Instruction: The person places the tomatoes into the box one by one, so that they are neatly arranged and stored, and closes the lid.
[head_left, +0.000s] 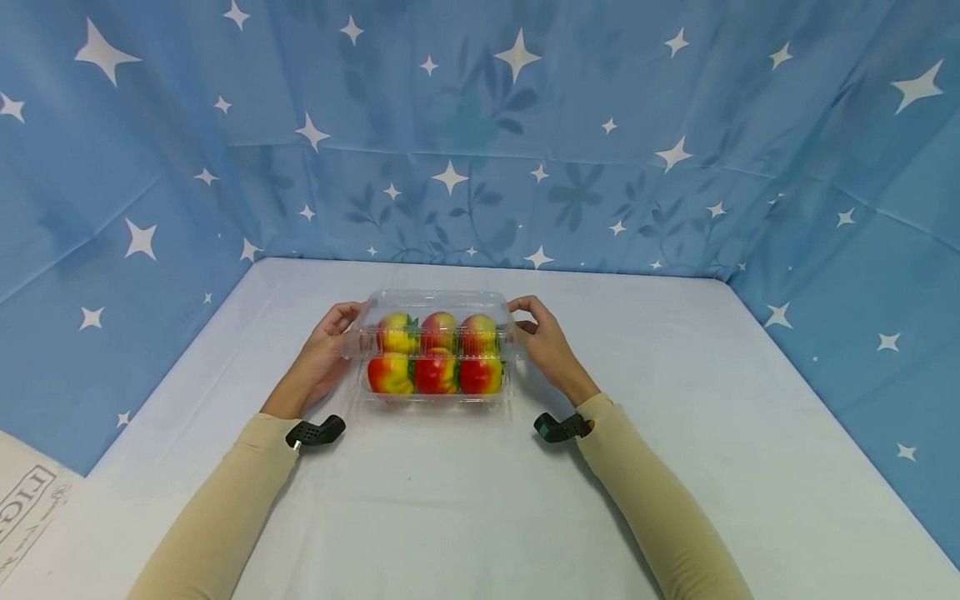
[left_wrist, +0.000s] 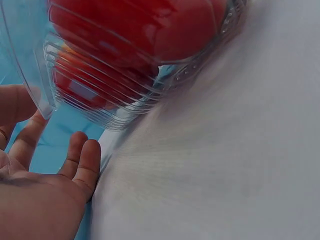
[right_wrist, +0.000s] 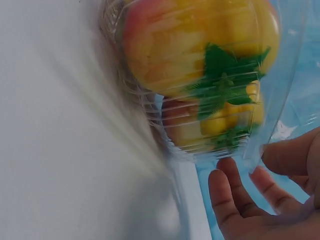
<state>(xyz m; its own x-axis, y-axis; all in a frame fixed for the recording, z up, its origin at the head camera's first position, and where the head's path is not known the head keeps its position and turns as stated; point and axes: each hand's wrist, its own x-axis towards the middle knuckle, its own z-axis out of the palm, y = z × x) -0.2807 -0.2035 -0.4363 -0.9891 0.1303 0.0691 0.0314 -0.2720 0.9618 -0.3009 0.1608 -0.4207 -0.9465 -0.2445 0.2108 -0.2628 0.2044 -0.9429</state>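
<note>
A clear plastic clamshell box (head_left: 435,398) stands on the white table, its transparent lid (head_left: 442,299) tilted up toward the back. Inside are two rows of red-and-yellow fruit (head_left: 480,375), some with green leaves (right_wrist: 225,80). At the box's left side, my left hand (head_left: 318,358) pinches the lid's edge between thumb and forefinger, the other fingers (left_wrist: 87,165) spread away below. My right hand (head_left: 551,350) pinches the opposite lid edge the same way, with its thumb (right_wrist: 282,155) on the clear rim. Ribbed side walls show close up in both wrist views.
A white cloth covers the table (head_left: 675,400). Blue curtains (head_left: 480,150) with white stars enclose its back and sides. At the lower left lies a pale printed sheet or box (head_left: 37,508). Dark wrist devices (head_left: 317,431) sit on both sleeves.
</note>
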